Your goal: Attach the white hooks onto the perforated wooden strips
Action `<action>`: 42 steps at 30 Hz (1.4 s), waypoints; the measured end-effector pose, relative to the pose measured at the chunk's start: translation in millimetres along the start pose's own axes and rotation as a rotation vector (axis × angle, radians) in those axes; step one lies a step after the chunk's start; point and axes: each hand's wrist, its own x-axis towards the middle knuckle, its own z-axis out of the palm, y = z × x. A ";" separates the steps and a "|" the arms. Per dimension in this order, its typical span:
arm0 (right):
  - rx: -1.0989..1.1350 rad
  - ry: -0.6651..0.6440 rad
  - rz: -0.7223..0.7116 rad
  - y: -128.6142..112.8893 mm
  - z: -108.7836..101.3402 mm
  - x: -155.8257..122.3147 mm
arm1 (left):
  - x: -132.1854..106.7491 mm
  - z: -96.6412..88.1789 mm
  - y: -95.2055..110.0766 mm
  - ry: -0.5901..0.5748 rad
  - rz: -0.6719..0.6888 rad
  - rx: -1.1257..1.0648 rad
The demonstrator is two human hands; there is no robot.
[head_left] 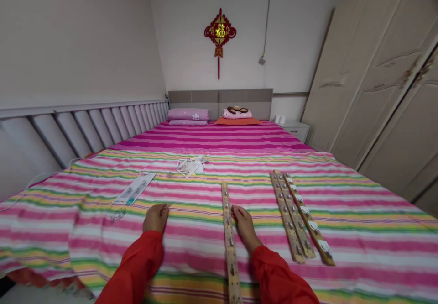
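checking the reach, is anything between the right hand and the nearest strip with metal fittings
Nothing visible stands between the right hand and the strip; the right hand is close beside it, though whether they touch is unclear.

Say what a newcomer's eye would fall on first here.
Probably the brightly striped cloth, spread wide across the foreground. Next, the red-and-gold ornament hanging on the wall above the headboard. Closer in, a strip with metal pieces lies just left of the right hand, and three more strips lie side by side farther right.
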 end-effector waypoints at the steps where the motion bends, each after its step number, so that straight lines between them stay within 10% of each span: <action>1: 0.002 0.004 0.002 0.9 -0.3 0.6 | 2.2 -0.7 2.8 -0.006 -0.046 -0.020; 10: 0.026 0.009 -0.003 3.1 -1.7 1.5 | -9.7 3.0 48.3 -0.061 -0.655 -0.749; 21: 0.016 0.033 0.009 -1.6 -3.9 -2.9 | -16.2 -27.5 134.8 -0.414 0.120 -0.015; 26: -0.035 0.017 -0.059 -18.1 6.3 -19.4 | -23.4 -32.8 162.1 -0.597 0.214 -0.040; 34: -0.246 -0.356 -0.387 -78.3 32.0 -46.9 | -27.0 -24.5 196.8 -0.742 0.237 -0.341; 42: -0.221 -0.345 -0.175 -69.1 21.5 -41.3 | -19.3 0.8 202.2 -0.700 0.138 -0.585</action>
